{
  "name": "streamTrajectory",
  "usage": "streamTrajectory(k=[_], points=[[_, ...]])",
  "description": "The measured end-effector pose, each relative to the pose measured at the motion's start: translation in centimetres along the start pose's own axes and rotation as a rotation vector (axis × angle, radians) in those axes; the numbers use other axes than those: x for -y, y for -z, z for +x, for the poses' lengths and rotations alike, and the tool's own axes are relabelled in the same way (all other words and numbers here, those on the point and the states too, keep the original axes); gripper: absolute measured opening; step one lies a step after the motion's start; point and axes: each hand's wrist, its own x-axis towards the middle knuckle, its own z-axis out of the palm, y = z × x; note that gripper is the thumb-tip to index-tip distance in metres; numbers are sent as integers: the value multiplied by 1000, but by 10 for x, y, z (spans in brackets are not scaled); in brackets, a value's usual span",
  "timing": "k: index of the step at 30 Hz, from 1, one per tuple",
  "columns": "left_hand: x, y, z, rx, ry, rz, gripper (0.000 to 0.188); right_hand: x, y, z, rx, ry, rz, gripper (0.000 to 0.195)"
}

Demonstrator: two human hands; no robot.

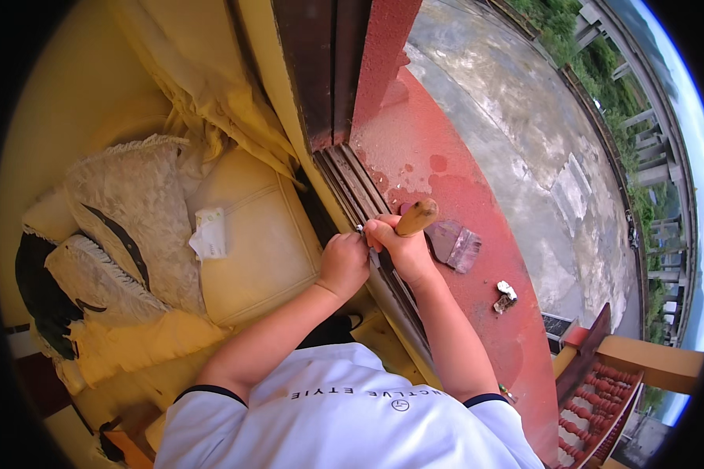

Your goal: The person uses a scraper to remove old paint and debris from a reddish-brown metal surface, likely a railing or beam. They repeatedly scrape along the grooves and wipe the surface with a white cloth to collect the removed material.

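My right hand (pixel 403 249) is closed around a tool with a wooden handle (pixel 418 217), whose rounded end sticks up above the fist. What the tool's working end looks like is hidden by the hand. Beside it my left hand (pixel 345 264) is curled at the inner edge of the window track, fingers bent; whether it grips anything cannot be made out. A small white bit shows between the two hands. Both are over the dark grooved window track (pixel 352 176). Just beyond my right hand, a wide flat brush (pixel 454 246) lies on the red ledge (pixel 493 328).
A crumpled, dirty white wad (pixel 505 296) rests on the ledge. Dark window frames (pixel 331 70) rise at the track's far end. Indoors, at left, a tan padded seat (pixel 264 234) bears a tissue pack (pixel 210 233) and fringed cushions (pixel 135 205). Outside, a paved yard (pixel 504 117) lies below.
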Motion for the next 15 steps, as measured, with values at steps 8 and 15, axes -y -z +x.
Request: streamTrajectory(k=[8, 15], points=[[-18, -10, -18, 122, 22, -16, 4, -5, 16, -26, -2, -73, 55, 33], [-57, -32, -59, 176, -169, -132, 5, -24, 51, -92, -83, -32, 275, 32]])
